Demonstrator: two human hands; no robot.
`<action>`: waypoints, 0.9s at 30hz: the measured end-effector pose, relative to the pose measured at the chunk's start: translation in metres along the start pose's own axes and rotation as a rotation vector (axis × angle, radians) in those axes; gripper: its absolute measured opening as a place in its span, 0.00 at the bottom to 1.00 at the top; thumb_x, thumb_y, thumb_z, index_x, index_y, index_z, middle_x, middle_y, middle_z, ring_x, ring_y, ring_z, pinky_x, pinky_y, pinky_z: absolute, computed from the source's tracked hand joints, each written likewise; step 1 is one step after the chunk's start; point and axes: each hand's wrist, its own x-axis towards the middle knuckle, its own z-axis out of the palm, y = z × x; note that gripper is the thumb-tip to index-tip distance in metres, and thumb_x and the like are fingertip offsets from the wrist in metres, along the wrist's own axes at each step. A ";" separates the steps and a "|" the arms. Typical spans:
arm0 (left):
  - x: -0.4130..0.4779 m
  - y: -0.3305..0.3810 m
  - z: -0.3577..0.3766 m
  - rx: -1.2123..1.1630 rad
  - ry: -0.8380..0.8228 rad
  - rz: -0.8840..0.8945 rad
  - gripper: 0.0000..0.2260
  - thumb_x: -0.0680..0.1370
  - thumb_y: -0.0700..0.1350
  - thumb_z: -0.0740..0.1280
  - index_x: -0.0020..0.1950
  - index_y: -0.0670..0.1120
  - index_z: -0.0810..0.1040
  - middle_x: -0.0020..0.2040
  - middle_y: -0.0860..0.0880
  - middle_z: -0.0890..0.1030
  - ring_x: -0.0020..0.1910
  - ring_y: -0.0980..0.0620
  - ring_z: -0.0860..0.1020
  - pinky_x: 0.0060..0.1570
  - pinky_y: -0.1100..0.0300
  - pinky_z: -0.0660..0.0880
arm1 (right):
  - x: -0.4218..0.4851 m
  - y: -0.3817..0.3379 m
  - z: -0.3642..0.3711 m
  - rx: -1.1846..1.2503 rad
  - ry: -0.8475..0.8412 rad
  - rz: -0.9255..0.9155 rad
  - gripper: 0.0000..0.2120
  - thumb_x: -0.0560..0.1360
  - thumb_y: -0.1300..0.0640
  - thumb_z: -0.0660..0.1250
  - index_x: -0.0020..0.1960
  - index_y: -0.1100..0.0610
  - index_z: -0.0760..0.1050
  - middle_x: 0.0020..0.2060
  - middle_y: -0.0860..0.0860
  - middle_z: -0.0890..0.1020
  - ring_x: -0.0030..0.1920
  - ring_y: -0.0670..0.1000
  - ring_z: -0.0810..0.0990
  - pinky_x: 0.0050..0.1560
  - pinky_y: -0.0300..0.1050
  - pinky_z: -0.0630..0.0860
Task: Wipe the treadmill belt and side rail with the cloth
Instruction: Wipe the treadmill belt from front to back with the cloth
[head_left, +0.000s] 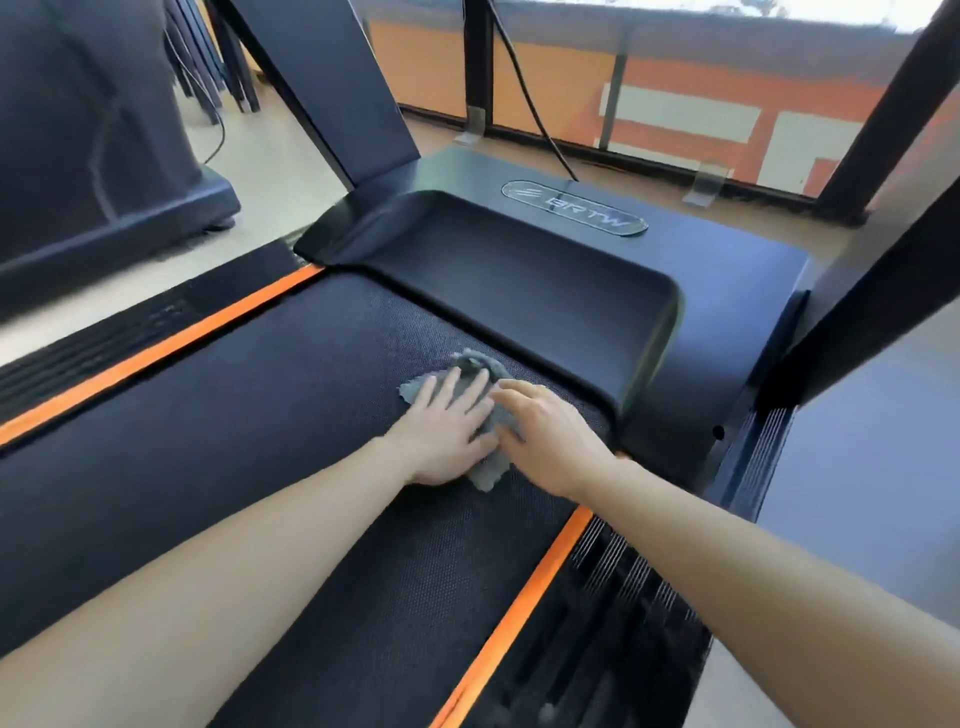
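The belt (260, 441) is black with a fine dimpled weave, edged by a smooth orange stripe (156, 353) on each side, and the right side rail (623, 597) is ribbed black plastic. The grey cloth (475, 364) (fuzzy, crumpled, ragged edge) sits on the belt right up near the glossy rounded motor cover (519, 280). The left hand (447, 436) lies flat on it, palm down, fingers spread and straight. The right hand (550, 441) is palm down too, fingers relaxed and resting on the cloth's right edge, not grabbing it. Both arms reach forward, pretty much straight.
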 end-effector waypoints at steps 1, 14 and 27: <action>-0.007 0.000 0.002 0.008 0.024 0.119 0.31 0.82 0.62 0.43 0.82 0.49 0.46 0.82 0.50 0.42 0.80 0.44 0.38 0.78 0.45 0.40 | 0.013 -0.001 0.008 0.024 -0.008 -0.002 0.14 0.78 0.61 0.61 0.62 0.63 0.75 0.64 0.56 0.77 0.65 0.58 0.73 0.64 0.45 0.65; 0.061 -0.063 -0.015 -0.003 0.039 -0.191 0.32 0.84 0.57 0.46 0.81 0.39 0.42 0.81 0.41 0.40 0.81 0.46 0.40 0.78 0.51 0.42 | 0.108 0.037 0.048 -0.275 -0.237 -0.009 0.30 0.84 0.46 0.46 0.81 0.60 0.44 0.81 0.55 0.45 0.80 0.52 0.42 0.79 0.48 0.41; -0.041 -0.025 0.001 0.049 0.044 0.078 0.32 0.81 0.58 0.41 0.82 0.45 0.47 0.82 0.46 0.45 0.81 0.46 0.44 0.79 0.49 0.46 | 0.005 0.016 0.032 -0.356 -0.402 -0.143 0.39 0.75 0.35 0.35 0.81 0.55 0.37 0.80 0.56 0.39 0.80 0.55 0.37 0.79 0.52 0.40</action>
